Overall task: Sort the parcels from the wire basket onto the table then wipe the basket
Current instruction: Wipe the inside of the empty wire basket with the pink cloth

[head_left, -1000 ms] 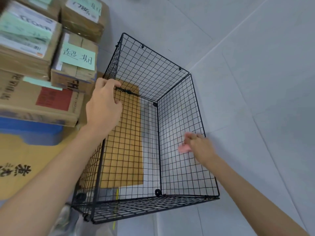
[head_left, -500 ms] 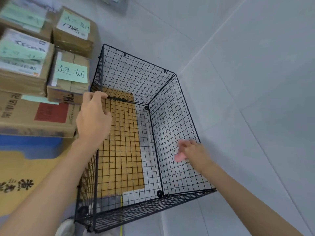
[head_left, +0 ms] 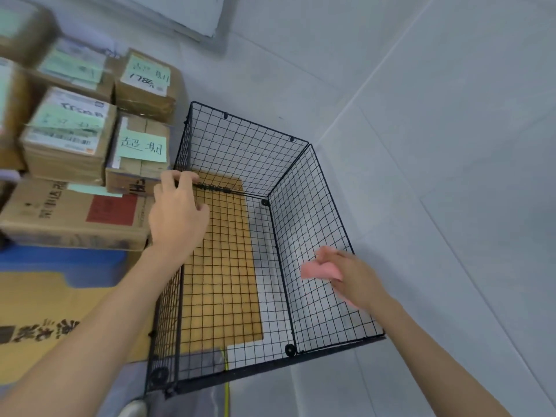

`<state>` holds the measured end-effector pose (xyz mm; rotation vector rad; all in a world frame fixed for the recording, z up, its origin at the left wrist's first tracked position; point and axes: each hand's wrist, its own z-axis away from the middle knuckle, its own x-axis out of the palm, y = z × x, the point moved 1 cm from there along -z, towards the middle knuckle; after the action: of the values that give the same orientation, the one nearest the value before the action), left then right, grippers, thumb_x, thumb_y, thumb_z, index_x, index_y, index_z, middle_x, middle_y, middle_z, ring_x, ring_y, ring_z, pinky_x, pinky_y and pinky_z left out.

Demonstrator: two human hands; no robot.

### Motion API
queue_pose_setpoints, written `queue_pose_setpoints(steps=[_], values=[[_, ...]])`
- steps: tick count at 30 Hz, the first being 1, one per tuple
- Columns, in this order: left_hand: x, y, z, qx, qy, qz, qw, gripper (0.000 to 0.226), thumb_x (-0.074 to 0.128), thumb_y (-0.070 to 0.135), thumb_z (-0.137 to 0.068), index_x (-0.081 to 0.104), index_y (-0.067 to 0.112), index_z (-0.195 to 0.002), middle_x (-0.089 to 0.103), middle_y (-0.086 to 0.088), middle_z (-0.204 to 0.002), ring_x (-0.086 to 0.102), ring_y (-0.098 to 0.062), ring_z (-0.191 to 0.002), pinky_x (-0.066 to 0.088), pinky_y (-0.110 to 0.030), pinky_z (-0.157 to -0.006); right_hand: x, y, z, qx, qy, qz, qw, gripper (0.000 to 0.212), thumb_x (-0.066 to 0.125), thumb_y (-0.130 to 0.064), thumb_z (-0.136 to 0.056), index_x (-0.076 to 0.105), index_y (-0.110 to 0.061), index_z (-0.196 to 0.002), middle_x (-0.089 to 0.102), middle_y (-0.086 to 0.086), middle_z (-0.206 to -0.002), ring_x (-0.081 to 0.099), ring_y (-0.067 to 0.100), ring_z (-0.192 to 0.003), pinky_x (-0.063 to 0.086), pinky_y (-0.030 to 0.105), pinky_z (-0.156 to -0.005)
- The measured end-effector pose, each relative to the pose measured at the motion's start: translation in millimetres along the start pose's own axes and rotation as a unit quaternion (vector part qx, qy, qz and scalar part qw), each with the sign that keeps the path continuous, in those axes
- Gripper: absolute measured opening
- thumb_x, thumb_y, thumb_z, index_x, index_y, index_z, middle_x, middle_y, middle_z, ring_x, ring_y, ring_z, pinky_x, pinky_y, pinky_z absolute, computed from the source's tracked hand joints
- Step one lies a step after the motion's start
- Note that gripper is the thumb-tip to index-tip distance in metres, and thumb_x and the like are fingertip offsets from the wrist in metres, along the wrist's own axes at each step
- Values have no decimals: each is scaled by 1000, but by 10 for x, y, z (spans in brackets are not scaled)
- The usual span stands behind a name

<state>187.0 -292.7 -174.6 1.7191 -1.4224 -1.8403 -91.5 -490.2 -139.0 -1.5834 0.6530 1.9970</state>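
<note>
**Cloth Held to the Basket's Right Wall**

A grey tiled surface (head_left: 436, 176) filled the right half of the view. On it stood the black wire basket (head_left: 240, 145), open side up, with its left wall against a stack of parcels (head_left: 69, 145). These brown cardboard boxes were piled along the surface's left edge, and several carried pale green paper notes. The largest box (head_left: 75, 218) lay lowest in the stack, with a red patch on its face, and a blue block (head_left: 60, 260) sat under its near side. A flat sheet of printed cardboard (head_left: 45, 311) lay nearer, by the near left corner. A brown cardboard sheet (head_left: 216, 266) showed through the mesh of the basket's bottom, under its left half.

The left hand (head_left: 177, 218) held the top wire of the basket's left wall, towards the far corner, with its fingers curled over the rim. The right hand (head_left: 355, 278) reached inside the basket at the right wall, about halfway along. It gripped a pink cloth (head_left: 319, 270), which lay against the inner face of that wall. The hand and cloth were blurred, so I could not tell how each finger lay.

A small box (head_left: 138, 164) just beside the basket's far left corner bore a green note with two handwritten characters.
</note>
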Motion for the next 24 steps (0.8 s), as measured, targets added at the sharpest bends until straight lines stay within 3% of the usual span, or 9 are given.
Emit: queue_pose_setpoints(steps=[2, 4, 8, 11, 14, 18, 22, 24], values=[[-17, 2, 27, 17, -12, -8, 1000, 50, 66, 9, -86, 49, 14, -133, 39, -11, -138, 46, -31, -118, 45, -37, -72, -120, -60, -25, 23, 46, -136, 989, 50, 64, -7, -84, 60, -32, -127, 56, -15, -125, 55, 11, -112, 48, 34, -94], [-48, -7, 80, 28, -20, -14, 999, 52, 65, 11, -87, 47, 14, -135, 39, -9, -140, 47, -30, -118, 45, -34, -71, -209, -144, -48, 32, 75, -261, 962, 47, 66, -6, -83, 61, -26, -126, 61, -12, -124, 57, 10, -111, 45, 25, -91], [-134, -4, 243, 45, -24, -33, 998, 53, 65, 16, -88, 46, 13, -138, 42, -7, -141, 47, -27, -120, 47, -36, -78, -277, -335, -63, 33, 108, -372, 921, 41, 70, -12, -85, 55, -29, -120, 60, -16, -115, 57, 1, -104, 47, 22, -82], [-195, 14, 398, 55, -31, -48, 997, 52, 65, 18, -89, 47, 12, -138, 44, -7, -140, 48, -27, -118, 48, -39, -84, -297, -502, -51, 21, 112, -407, 906, 40, 71, -17, -86, 51, -31, -118, 57, -20, -112, 55, -4, -101, 45, 19, -76], [-269, 26, 587, 69, -29, -61, 995, 49, 63, 23, -91, 49, 11, -137, 47, -7, -138, 50, -28, -119, 48, -41, -88, -276, -646, -35, 18, 116, -421, 899, 37, 70, -23, -88, 51, -32, -119, 56, -23, -108, 55, -2, -100, 47, 25, -79], [-406, -20, 853, 79, -24, -89, 993, 50, 61, 28, -93, 49, 12, -138, 51, -7, -135, 50, -29, -119, 45, -42, -92, -226, -873, 19, 4, 123, -440, 890, 35, 69, -25, -88, 53, -30, -118, 59, -14, -113, 57, 5, -101, 47, 24, -74], [-638, -154, 1119, 68, -19, -122, 990, 49, 57, 34, -95, 47, 17, -140, 50, -2, -138, 49, -26, -122, 43, -42, -95, -285, -1218, 148, -63, 150, -452, 877, 35, 69, -16, -86, 53, -33, -112, 52, -16, -112, 51, -5, -99, 45, 23, -80], [-786, -283, 1264, 53, -5, -131, 990, 44, 57, 36, -95, 50, 19, -135, 52, 0, -134, 49, -22, -119, 41, -39, -94, -331, -1428, 193, -93, 140, -445, 880, 38, 69, -13, -86, 53, -35, -114, 50, -12, -120, 50, 1, -103, 43, 26, -88]])
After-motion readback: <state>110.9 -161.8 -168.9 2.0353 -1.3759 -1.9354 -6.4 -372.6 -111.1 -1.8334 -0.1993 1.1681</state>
